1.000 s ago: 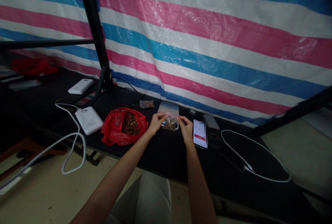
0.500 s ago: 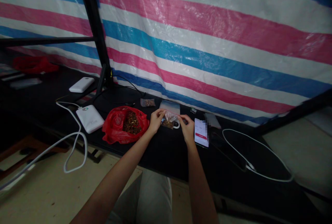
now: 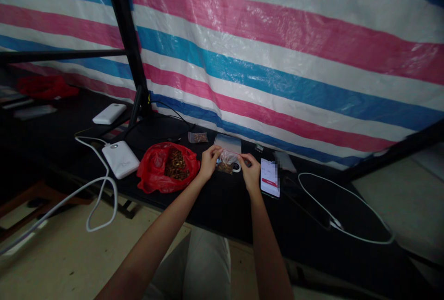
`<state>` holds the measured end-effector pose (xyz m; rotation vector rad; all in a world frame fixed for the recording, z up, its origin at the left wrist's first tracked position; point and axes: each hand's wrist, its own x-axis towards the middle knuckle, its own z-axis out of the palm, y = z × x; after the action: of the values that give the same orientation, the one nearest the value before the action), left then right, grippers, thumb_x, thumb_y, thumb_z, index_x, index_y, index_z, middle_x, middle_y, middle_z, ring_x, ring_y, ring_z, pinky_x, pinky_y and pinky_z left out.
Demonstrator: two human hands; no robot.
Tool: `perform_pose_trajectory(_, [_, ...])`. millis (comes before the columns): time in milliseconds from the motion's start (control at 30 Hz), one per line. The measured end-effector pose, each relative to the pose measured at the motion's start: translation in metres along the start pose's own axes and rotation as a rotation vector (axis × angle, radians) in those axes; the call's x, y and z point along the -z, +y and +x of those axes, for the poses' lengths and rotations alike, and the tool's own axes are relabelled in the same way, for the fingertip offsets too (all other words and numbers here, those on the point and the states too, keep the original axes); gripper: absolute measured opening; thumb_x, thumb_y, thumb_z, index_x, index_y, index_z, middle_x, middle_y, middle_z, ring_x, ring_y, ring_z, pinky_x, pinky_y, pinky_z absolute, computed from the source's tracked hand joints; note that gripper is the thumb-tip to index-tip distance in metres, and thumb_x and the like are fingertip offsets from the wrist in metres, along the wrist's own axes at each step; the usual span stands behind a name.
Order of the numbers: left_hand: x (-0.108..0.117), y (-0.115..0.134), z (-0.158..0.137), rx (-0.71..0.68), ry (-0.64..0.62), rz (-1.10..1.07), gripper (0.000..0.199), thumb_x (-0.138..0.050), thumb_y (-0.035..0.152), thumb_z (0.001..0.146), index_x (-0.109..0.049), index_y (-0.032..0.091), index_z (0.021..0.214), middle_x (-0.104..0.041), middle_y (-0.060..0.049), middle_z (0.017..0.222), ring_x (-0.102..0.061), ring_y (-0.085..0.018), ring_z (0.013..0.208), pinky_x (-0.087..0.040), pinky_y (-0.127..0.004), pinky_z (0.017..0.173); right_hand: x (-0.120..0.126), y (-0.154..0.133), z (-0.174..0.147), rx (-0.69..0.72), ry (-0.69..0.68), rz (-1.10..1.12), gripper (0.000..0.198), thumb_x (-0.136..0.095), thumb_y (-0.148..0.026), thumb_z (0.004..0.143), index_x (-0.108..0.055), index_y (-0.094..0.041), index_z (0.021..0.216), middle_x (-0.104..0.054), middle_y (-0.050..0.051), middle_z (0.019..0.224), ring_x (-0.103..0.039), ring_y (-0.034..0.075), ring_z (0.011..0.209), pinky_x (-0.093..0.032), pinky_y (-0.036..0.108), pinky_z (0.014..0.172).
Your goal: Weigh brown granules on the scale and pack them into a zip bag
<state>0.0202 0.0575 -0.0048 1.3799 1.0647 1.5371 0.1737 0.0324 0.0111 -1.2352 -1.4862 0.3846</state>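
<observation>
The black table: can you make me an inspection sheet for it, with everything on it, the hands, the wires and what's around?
Surface: black table, dimly lit.
Job's things: small clear bag with brown pieces at its bottom; red plastic bag, open, with many brown pieces inside; second small bag, filled, lying farther back.
Clutter: phone with a lit screen; white power bank.
Hands: left hand pinches one side of the small clear bag's top, right hand the other.
Cables: one white cable runs from the power bank and hangs past the table edge; another lies curved at the right.
Surroundings: striped sheet behind, black frame post.
</observation>
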Motion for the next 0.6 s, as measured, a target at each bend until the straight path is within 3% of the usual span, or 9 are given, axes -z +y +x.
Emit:
perform_pose_trajectory(300, [0.0006,0.0040,-0.0026,-0.077,0.015,0.175,0.024,-0.048,0.037,0.080,-0.059,0.016,0.076,-0.057,0.001,0.061,-0.052,-0.012,0.058,-0.035,-0.020,0.056,-0.0019,0.0019,-0.0004,0.001,0.005,0.016,0.020,-0.056,-0.036,0.075,-0.063,-0.018,0.070,-0.056,0.000,0.065,-0.051,0.014,0.062,-0.037,0.025,0.057])
perform_pose_trajectory(600, [0.0011,0.0030,-0.0017,-0.047,0.020,0.148,0.025,-0.050,0.038,0.079,-0.060,0.016,0.076,-0.057,0.001,0.060,-0.053,-0.012,0.058,-0.036,-0.020,0.055,-0.0033,0.0054,-0.0011,-0.052,-0.025,0.034,0.023,-0.054,-0.039,0.076,-0.063,-0.018,0.075,-0.059,0.002,0.070,-0.053,0.015,0.067,-0.039,0.026,0.060])
